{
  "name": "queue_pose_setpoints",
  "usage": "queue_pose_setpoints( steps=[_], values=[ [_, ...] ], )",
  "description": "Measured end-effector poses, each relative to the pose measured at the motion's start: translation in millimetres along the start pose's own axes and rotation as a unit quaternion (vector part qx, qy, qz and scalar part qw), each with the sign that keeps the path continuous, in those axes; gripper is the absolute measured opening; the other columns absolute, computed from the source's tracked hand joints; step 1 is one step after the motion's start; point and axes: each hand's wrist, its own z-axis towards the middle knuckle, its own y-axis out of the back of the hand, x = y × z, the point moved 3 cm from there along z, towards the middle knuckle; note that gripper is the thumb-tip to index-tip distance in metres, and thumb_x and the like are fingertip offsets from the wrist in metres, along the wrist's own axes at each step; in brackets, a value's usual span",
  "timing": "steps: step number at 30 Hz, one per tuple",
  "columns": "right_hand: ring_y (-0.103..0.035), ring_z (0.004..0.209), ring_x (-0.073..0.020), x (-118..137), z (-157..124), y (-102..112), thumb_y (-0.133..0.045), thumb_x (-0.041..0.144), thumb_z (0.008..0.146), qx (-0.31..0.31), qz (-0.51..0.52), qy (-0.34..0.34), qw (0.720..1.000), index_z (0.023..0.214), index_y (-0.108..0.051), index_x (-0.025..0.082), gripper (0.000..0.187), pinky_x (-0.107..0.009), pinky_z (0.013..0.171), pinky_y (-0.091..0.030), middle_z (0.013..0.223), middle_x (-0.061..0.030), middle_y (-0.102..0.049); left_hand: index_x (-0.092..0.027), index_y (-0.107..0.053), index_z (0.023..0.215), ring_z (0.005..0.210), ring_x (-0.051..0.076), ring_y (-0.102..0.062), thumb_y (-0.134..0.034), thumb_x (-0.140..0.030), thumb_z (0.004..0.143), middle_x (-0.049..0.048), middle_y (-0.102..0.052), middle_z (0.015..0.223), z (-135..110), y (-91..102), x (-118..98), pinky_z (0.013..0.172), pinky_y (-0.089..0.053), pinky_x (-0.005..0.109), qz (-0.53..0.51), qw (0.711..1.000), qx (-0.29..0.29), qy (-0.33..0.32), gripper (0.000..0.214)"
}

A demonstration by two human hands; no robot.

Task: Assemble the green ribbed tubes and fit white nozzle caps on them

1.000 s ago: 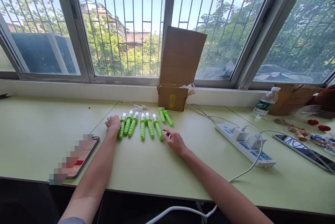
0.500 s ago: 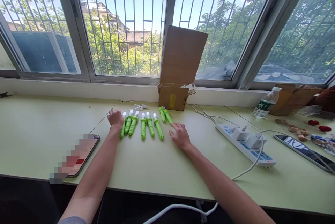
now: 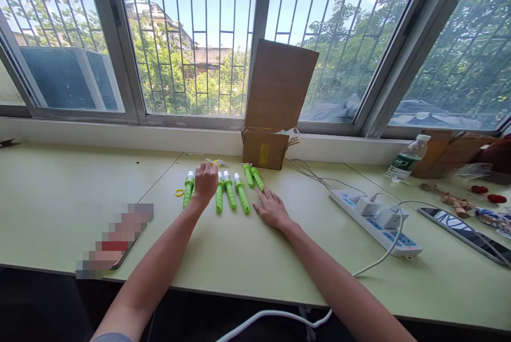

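Note:
Several green tubes with clear caps (image 3: 230, 196) lie side by side on the pale green table (image 3: 64, 198). My left hand (image 3: 205, 182) reaches over the left tubes with fingers curled; its fingertips meet a small white and yellow piece (image 3: 216, 162) behind the row. What it grips is too small to name. A yellow ring (image 3: 179, 192) lies left of the tubes. My right hand (image 3: 272, 206) lies flat on the table, fingers stretched, just right of two more green tubes (image 3: 253, 177).
An open cardboard box (image 3: 263, 150) stands against the window sill behind the tubes. A phone (image 3: 115, 241) lies near the front edge at left. A power strip (image 3: 375, 222) with plugs and cables, a water bottle (image 3: 407, 158) and another phone (image 3: 463, 233) are at right.
My left hand moved right from the left end of the row to reach over the tubes, uncovering the yellow ring. My right hand slid forward and flattened beside the right tubes.

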Motion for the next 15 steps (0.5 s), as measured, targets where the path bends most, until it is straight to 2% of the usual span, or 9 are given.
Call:
queue_pose_setpoints(
  steps=[4, 15],
  values=[
    [-0.019, 0.136, -0.0249, 1.7, -2.2, 1.9, -0.03, 0.052, 0.089, -0.007, -0.002, -0.004, 1.0, 0.146, -0.024, 0.024, 0.063, -0.037, 0.107, -0.016, 0.154, -0.0057, -0.013, -0.017, -0.061, 0.105, 0.095, 0.027, -0.05, -0.039, -0.019, 0.089, 0.0135, -0.058, 0.101, -3.2, -0.9, -11.3, 0.078, -0.04, 0.039, -0.008, 1.0, 0.009, -0.027, 0.027],
    [-0.026, 0.132, -0.0258, 5.0, -6.0, 5.5, -0.034, 0.05, 0.089, -0.049, 0.01, -0.004, 0.999, 0.142, -0.034, 0.021, 0.061, -0.037, 0.105, -0.02, 0.149, -0.0101, -0.025, -0.016, -0.063, 0.094, 0.094, 0.027, -0.052, -0.04, -0.017, 0.088, 0.0134, -0.06, 0.099, -6.0, -5.9, -14.5, 0.078, -0.04, 0.039, -0.01, 0.999, 0.005, -0.044, 0.023]
  ],
)
